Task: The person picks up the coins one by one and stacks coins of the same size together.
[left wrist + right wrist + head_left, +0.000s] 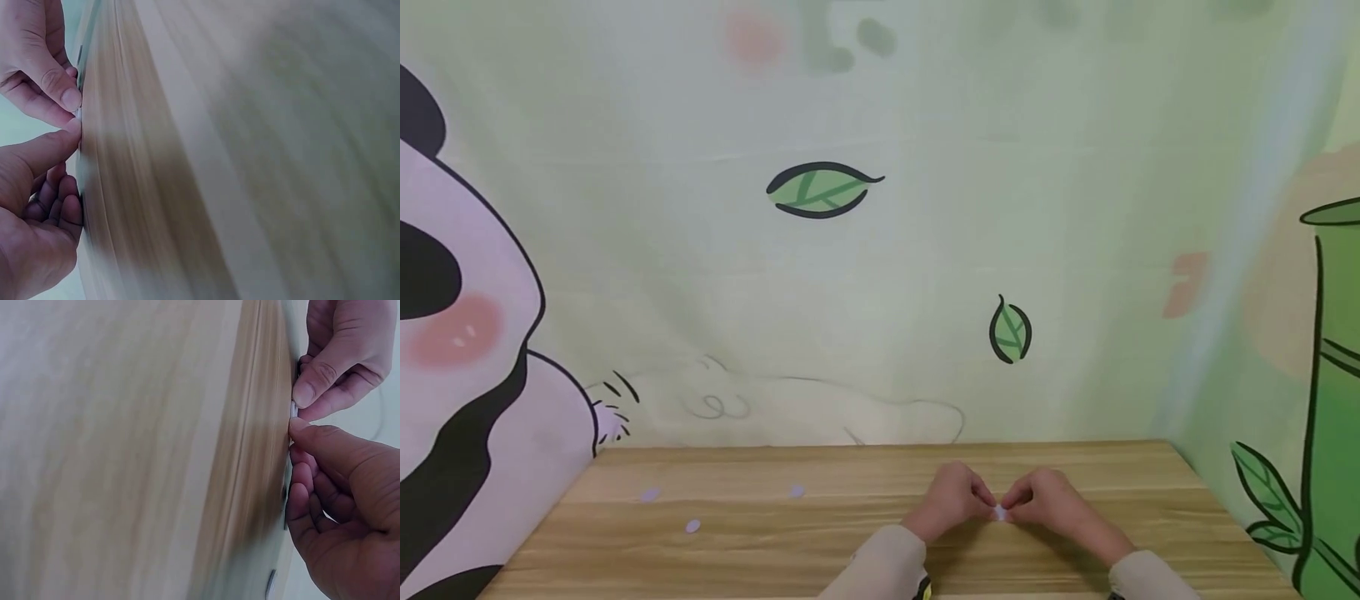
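In the head view, a small flat white piece (1000,514) lies between my two hands, just over the tabletop. My left hand (953,502) pinches its left edge between thumb and finger. On the other side, my right hand (1051,503) pinches the right edge the same way. The fingertips almost meet and cover much of the piece. Both wrist views show the thumbs close together, with only a thin pale edge of the white piece (294,409) visible. What the piece is made of cannot be told.
Three small pale discs lie on the wooden table (850,542) to the left: one disc (651,495) at the far left, another disc (693,526) nearer, and a third disc (797,492) toward the middle. Behind the table hangs a printed backdrop (925,250) with a panda and leaves.
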`<state>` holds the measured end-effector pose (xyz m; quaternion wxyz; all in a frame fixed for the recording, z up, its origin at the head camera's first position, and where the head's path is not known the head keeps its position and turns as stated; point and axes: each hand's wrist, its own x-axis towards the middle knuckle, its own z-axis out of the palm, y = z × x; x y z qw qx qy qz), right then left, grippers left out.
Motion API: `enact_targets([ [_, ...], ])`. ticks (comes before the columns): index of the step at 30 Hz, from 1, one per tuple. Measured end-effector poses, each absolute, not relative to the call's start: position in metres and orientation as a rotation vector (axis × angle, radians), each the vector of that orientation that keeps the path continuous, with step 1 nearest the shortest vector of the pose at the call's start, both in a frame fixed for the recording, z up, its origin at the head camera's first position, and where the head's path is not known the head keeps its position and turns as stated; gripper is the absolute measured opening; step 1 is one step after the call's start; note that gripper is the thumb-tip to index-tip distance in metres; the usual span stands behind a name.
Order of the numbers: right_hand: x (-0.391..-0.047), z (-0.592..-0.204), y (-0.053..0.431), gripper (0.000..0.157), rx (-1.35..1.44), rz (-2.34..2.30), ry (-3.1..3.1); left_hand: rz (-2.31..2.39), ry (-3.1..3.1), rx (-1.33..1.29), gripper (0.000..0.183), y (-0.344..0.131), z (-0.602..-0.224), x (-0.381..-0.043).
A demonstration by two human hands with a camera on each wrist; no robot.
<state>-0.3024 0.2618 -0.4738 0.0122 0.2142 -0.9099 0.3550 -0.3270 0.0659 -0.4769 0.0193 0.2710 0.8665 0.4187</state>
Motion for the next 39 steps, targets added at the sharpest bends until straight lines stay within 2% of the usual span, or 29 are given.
enact_targets([
  [19, -0.303, -0.481, 0.246, 0.008, 0.667, 1.100, -2.773, 1.284, 2.744, 0.776, 0.013, 0.051, -0.477, -0.325],
  [39, -0.305, -0.475, 0.236, 0.009, 0.651, 1.184, -2.822, 1.238, 2.633, 0.857, 0.012, 0.035, -0.470, -0.333],
])
